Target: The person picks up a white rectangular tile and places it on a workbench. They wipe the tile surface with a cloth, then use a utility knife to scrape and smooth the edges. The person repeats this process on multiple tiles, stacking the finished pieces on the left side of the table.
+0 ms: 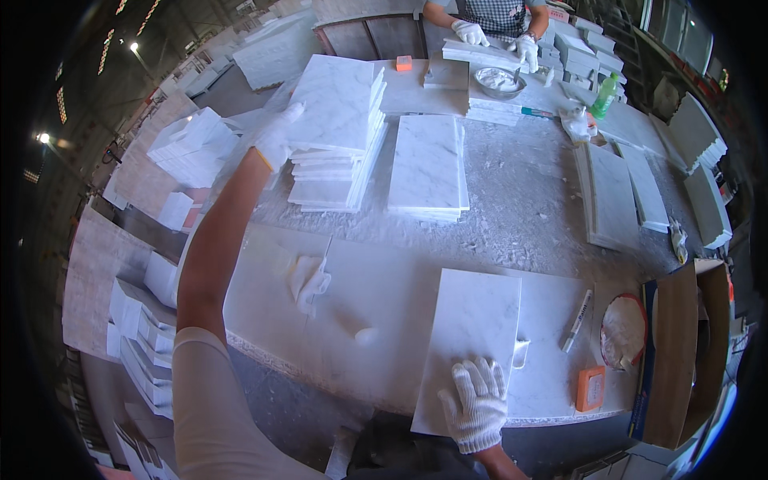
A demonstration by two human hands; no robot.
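My left hand point(274, 141), in a white glove, reaches far out to the left edge of a tall stack of white marble slabs point(332, 104). Its fingers blur against the top slab's edge, so I cannot make out whether they grip it. Flat on a single grey-veined marble slab point(472, 320) near the table's front edge rests my right hand point(476, 406), gloved too, open with the fingers stretched forward. A marker pen point(578, 320) and an orange block point(590, 389) lie right of that slab.
A lower slab stack point(428, 164) stands mid-table. A crumpled cloth point(308, 282) lies front left. At right are a round dish with white residue point(623, 330), a cardboard box point(680, 352) and leaning slabs point(610, 196). Across, a co-worker's gloved hands point(524, 52) work beside a metal bowl point(498, 82).
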